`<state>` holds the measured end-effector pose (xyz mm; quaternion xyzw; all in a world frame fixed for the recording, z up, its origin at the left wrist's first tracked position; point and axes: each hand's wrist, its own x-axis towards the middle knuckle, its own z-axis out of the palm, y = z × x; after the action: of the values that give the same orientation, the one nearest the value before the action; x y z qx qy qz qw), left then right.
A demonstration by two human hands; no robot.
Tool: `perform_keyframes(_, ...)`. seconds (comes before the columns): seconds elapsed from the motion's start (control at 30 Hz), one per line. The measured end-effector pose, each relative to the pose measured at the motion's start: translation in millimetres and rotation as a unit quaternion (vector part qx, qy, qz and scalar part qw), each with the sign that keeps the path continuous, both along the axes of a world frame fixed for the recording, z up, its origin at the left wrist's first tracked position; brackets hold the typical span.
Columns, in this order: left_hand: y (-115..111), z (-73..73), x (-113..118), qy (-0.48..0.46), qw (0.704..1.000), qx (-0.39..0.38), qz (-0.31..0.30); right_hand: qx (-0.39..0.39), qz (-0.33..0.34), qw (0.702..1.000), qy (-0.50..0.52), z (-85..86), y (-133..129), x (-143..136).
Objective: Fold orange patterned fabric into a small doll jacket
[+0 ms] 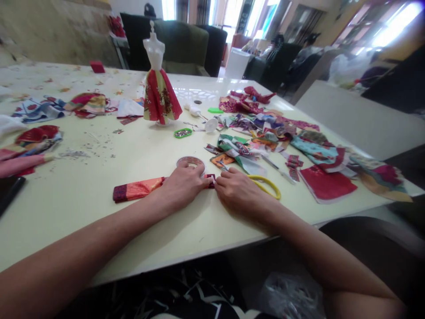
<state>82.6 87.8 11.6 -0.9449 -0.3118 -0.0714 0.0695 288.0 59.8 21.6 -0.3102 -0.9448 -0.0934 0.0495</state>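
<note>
Head view takes in a broad, pale cream, glossy surface [139, 148], with a multicoloured heap of fabric scraps [260, 122] loose across its right half. Upper centre, a small white headless dress form [154, 53] wears a flared red-and-yellow printed skirt [162, 97], which looks finished. Centre frame lies a long folded strip of orange-and-maroon cloth [137, 189], flat on the surface, the piece being worked on. Across it rests the left hand [186, 184], thumb and fingers gripping near its right end; the right hand [239, 188] closes in at that same end, its exact grip hidden. Folding seems done along the visible left length; the right end appears unsettled, and no completed fastening shows. Right of centre, scissors with yellow loop handles [278, 191] lie partly behind the right hand, not in use. Just beyond the left hand sits a pale ring-shaped roll of tape [191, 159]; farther up, a little green oval tray [183, 137].
</note>
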Motion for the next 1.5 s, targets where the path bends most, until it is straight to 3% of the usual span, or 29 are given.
perform_keyframes(0.17,6,20.3,-19,-0.108,0.993,0.032,0.017,-0.131,-0.028,0.982,0.135,-5.1,14,15)
perform_keyframes(0.3,1,49.9,-40,-0.271,0.961,-0.007,0.057,-0.057,-0.076,0.96,0.262,-5.1,21,11)
perform_keyframes(0.43,-14,67.3,-59,-0.408,0.897,-0.131,0.112,-0.014,-0.08,0.911,0.404,19.5,23,-19)
perform_keyframes(0.5,-20,68.6,-67,-0.463,0.857,-0.187,0.126,-0.024,-0.059,0.902,0.427,35.2,22,-41)
perform_keyframes(0.57,-23,65.9,-74,-0.495,0.836,-0.19,0.144,-0.036,-0.021,0.903,0.428,46.6,21,-64)
perform_keyframes(0.7,-24,53.6,-82,-0.45,0.865,-0.071,0.211,0.001,0.049,0.915,0.399,49.1,17,-106)
perform_keyframes(0.8,-23,44.4,-83,-0.361,0.9,0.016,0.243,0.079,0.046,0.936,0.34,40.0,13,-125)
perform_keyframes(0.9,-23,38.4,-81,-0.306,0.92,0.053,0.238,0.134,0.03,0.94,0.312,32.2,11,-131)
perform_keyframes(1.07,-24,34.5,-79,-0.28,0.934,0.066,0.21,0.128,0.051,0.945,0.297,30.2,11,-129)
perform_keyframes(1.3,-25,38.0,-75,-0.266,0.936,0.041,0.227,0.158,0.068,0.938,0.302,27.0,17,-124)
perform_keyframes(1.5,-22,40.3,-80,-0.255,0.945,0.007,0.204,0.086,0.129,0.944,0.292,27.3,24,-113)
